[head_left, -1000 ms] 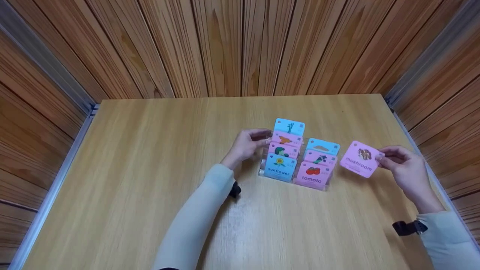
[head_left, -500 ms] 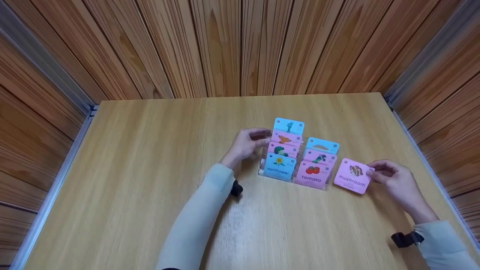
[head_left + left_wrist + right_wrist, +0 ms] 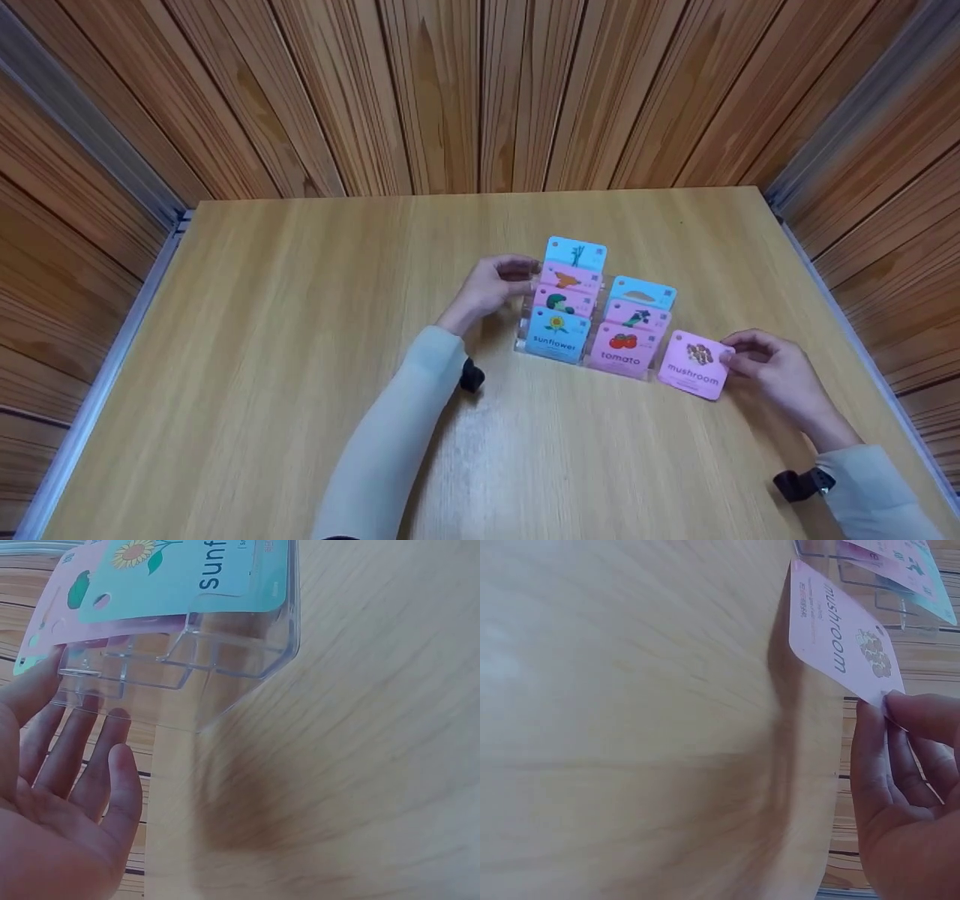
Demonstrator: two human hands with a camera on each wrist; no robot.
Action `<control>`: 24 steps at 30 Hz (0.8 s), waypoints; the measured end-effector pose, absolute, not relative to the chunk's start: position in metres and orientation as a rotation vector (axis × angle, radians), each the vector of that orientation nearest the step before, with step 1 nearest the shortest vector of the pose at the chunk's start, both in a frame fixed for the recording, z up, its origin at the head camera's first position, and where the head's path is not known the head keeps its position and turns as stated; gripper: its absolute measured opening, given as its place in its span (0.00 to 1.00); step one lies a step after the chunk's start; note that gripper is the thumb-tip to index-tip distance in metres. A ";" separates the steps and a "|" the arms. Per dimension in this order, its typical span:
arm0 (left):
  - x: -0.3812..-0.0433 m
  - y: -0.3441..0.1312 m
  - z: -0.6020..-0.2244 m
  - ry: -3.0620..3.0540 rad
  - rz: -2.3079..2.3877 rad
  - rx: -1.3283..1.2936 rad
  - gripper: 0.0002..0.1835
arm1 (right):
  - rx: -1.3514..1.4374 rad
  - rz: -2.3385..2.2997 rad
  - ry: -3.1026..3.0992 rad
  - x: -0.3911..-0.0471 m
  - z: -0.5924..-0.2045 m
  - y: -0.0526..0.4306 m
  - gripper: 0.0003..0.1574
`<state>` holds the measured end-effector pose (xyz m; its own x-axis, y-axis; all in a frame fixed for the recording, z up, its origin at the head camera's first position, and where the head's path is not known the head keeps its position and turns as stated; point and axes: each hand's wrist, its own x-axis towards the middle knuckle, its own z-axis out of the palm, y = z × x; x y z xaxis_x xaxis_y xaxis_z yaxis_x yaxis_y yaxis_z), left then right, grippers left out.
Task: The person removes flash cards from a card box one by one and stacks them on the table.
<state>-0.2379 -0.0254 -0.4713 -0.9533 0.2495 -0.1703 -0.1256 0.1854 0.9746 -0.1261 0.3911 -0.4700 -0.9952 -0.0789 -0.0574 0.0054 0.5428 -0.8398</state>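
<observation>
A clear stepped card stand (image 3: 202,660) holds pink and blue picture cards in two columns. At the front of the columns are a sunflower card (image 3: 558,334) and a tomato card (image 3: 621,349). My left hand (image 3: 487,287) grips the stand's rear left side, thumb against the clear plastic and fingers around the back. Just to the right of the stand, my right hand (image 3: 772,379) pinches a pink mushroom card (image 3: 693,365) by its upper right corner, between thumb and fingertips. In the right wrist view, that card's lower edge is close over the table.
A wooden tabletop (image 3: 300,337) lies beneath everything, with plank walls (image 3: 442,97) around the back and sides. Small black wrist cameras (image 3: 472,376) are worn on both wrists, over pale sleeves (image 3: 390,442).
My right hand has brought the mushroom card down and leftward, toward the stand's front right corner. The left hand has kept its place at the stand.
</observation>
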 end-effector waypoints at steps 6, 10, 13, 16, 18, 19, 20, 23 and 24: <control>-0.237 -0.024 -0.473 2.183 1.821 0.081 0.16 | -0.081 -1.367 2.722 -0.126 -0.473 0.388 0.16; -0.237 -0.021 -0.473 2.174 1.840 0.062 0.15 | -0.088 -1.252 2.787 -0.127 -0.473 0.389 0.15; -0.236 -0.020 -0.472 2.169 1.849 0.054 0.15 | -0.102 -1.162 2.831 -0.128 -0.473 0.388 0.13; -0.235 -0.020 -0.471 2.168 1.851 0.038 0.15 | -0.117 -1.093 2.847 -0.130 -0.473 0.385 0.13; -0.234 -0.020 -0.471 2.174 1.849 0.031 0.15 | -0.122 -1.057 2.839 -0.131 -0.474 0.383 0.12; -0.234 -0.020 -0.471 2.174 1.850 0.029 0.15 | -0.122 -1.038 2.838 -0.131 -0.474 0.382 0.12; -0.234 -0.020 -0.471 2.175 1.849 0.027 0.15 | -0.117 -1.013 2.838 -0.130 -0.475 0.381 0.11; -0.234 -0.021 -0.472 2.174 1.850 0.043 0.15 | -0.106 -0.951 2.834 -0.130 -0.478 0.378 0.10; -0.235 -0.022 -0.472 2.170 1.854 0.052 0.15 | -0.102 -0.934 2.835 -0.130 -0.479 0.378 0.10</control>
<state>-0.2346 -0.0216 -0.4720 -0.9585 0.2111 -0.1918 -0.1565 0.1726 0.9725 -0.1295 0.3777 -0.4795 -0.9857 -0.1128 -0.1252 -0.0163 0.8033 -0.5953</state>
